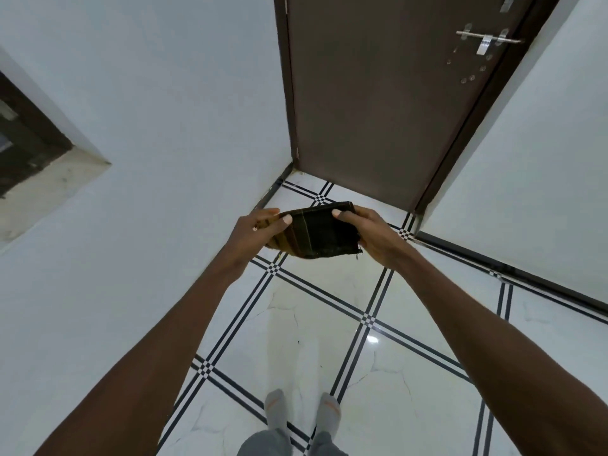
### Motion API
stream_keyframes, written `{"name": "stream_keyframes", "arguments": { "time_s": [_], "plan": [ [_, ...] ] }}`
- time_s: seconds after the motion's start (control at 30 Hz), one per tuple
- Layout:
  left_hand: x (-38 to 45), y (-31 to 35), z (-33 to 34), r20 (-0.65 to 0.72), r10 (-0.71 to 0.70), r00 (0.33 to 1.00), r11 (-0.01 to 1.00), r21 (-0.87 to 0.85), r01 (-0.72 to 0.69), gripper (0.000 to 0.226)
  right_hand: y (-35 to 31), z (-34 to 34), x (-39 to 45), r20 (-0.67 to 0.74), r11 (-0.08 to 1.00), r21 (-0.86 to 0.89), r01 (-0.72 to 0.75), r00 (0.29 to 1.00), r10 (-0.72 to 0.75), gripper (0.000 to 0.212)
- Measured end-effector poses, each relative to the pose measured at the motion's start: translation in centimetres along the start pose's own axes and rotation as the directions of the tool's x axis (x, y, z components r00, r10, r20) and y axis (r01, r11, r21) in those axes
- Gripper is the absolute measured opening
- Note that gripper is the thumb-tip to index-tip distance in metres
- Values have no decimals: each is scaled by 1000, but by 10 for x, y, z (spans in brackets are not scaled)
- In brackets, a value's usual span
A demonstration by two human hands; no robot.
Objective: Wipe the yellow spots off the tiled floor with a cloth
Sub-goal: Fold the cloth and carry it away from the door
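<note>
A folded dark cloth (pixel 317 232) with thin light stripes and a yellow-brown patch on its left side is held out in front of me at arm's length, high above the floor. My left hand (pixel 255 230) grips its left edge, thumb on top. My right hand (pixel 371 232) grips its right edge, thumb on top as well. The white tiled floor (pixel 316 311) with black striped borders lies below. A small yellowish mark (pixel 281 256) shows on the floor just under the cloth's lower left corner; the cloth hides the tile behind it.
A shut brown door (pixel 378 93) with a metal latch (pixel 487 39) stands straight ahead. White walls (pixel 148 159) close in on the left and right. A dark wall opening (pixel 23 139) sits at the left. My socked feet (pixel 301 409) stand on the tiles.
</note>
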State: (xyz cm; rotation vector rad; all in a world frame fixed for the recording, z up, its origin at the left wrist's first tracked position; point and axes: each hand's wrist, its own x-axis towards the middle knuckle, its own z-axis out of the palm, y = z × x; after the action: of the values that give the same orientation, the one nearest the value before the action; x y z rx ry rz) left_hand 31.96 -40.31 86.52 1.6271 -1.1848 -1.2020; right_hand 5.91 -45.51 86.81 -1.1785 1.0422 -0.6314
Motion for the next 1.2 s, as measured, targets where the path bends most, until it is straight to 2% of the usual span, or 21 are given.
{"name": "stream_keyframes", "arguments": {
  "time_s": [0.07, 0.13, 0.23, 0.3, 0.43, 0.6, 0.73, 0.8, 0.87, 1.0, 1.07, 1.17, 1.2],
  "plan": [
    [-12, -9, -2, -68, -88, 994, 985, -154, 76, 43, 6, 23, -1, 7, 990, 132, -53, 999, 52, 35],
    [-22, -20, -6, -213, -169, 962, 955, -278, 106, 39, 8, 48, -3, 16, 984, 166, -69, 998, 68, 37],
    [-47, -41, -25, -367, -210, 906, 937, -340, 79, 35, 9, 90, -5, 52, 982, 171, -84, 996, 76, 38],
    [-63, -56, -46, -397, -277, 875, 922, -365, 127, 37, 9, 118, -6, 98, 984, 155, -90, 992, 75, 38],
    [-116, -100, -109, -445, -391, 806, 878, -444, 181, 44, 9, 195, -13, 217, 989, 100, -108, 973, 84, 38],
    [-246, -158, -196, -560, -493, 666, 806, -583, 107, 64, 20, 335, -51, 404, 993, -93, -67, 909, 99, 35],
    [-377, -201, -253, -633, -531, 563, 779, -627, 30, 65, 39, 457, -110, 523, 982, -179, -55, 840, 142, 27],
    [-462, -228, -282, -683, -561, 468, 757, -652, -42, 64, 56, 533, -153, 609, 974, -223, -34, 776, 167, 27],
    [-517, -243, -297, -688, -579, 437, 734, -673, -89, 61, 67, 581, -180, 653, 965, -262, -5, 735, 181, 28],
    [-653, -277, -323, -734, -609, 300, 703, -675, -224, 44, 101, 698, -267, 748, 931, -358, 66, 618, 244, 23],
    [-722, -294, -326, -754, -626, 198, 694, -655, -298, 38, 120, 753, -317, 795, 913, -393, 107, 538, 279, 27],
    [-816, -312, -326, -754, -655, 56, 685, -623, -378, 35, 142, 824, -394, 868, 911, -393, 123, 378, 323, 33],
    [-834, -314, -325, -738, -674, 30, 669, -627, -399, 33, 147, 838, -409, 878, 913, -393, 112, 342, 336, 33]
  ]
}}
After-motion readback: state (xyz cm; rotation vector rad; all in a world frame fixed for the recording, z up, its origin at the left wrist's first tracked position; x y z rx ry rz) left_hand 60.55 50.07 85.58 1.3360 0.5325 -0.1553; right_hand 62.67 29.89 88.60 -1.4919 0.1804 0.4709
